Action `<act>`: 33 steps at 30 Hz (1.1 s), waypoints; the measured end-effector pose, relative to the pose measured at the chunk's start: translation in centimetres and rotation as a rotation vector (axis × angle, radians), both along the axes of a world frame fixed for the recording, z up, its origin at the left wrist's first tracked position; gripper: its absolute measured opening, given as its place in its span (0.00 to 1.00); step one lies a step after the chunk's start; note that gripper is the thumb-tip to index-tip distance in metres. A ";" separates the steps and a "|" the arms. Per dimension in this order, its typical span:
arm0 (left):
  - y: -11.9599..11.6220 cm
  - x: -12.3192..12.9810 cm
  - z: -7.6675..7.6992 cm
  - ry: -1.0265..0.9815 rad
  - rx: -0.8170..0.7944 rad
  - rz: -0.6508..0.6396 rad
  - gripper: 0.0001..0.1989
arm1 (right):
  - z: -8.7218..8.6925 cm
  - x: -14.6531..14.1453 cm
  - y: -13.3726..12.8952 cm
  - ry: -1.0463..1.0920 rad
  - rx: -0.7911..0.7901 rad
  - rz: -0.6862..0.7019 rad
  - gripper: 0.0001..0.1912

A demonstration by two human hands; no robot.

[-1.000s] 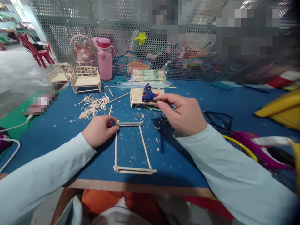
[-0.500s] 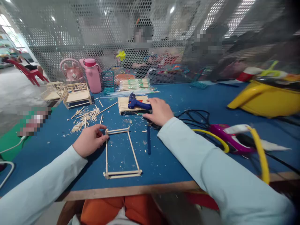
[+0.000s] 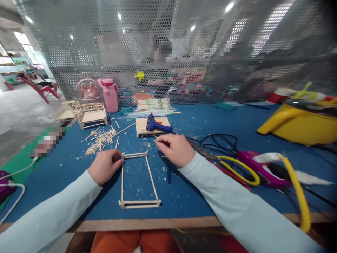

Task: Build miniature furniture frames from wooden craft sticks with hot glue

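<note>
A rectangular frame of thin wooden sticks (image 3: 151, 175) lies flat on the blue tabletop before me. My left hand (image 3: 105, 166) has its thumb and fingers closed on the frame's far left corner. To the right of the frame, my right hand (image 3: 177, 149) hovers over the table, its fingers drawn together; I see nothing between them. Just beyond that hand, a blue glue gun (image 3: 158, 125) rests on a small slatted stick panel (image 3: 141, 130). A dark blue bar-like tool (image 3: 169, 175) lies partly hidden beneath the right hand.
Stick offcuts (image 3: 105, 136) are scattered beyond my left hand. Miniature stick benches (image 3: 92, 114) and a pink bottle (image 3: 110, 98) stand farther back. At right are yellow-handled scissors (image 3: 240, 169), black cable (image 3: 219, 142), a purple tool (image 3: 247, 160) and a yellow container (image 3: 305, 123). Perforated mesh (image 3: 105, 45) closes the back.
My right hand has left the glue gun's handle and come nearer to me, toward the frame. The glue gun stays on the panel. My left hand keeps its place at the corner.
</note>
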State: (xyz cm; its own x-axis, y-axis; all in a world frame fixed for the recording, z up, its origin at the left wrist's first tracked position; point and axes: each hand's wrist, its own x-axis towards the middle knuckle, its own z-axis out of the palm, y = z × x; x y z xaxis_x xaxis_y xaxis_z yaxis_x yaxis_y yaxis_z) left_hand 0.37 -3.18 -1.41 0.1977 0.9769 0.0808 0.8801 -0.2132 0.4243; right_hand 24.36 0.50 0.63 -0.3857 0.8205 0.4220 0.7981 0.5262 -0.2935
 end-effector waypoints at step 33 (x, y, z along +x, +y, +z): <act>-0.6 1.0 0.0 0.133 0.032 -0.049 0.11 | -0.6 -1.2 -2.0 -0.381 -0.146 -0.129 0.10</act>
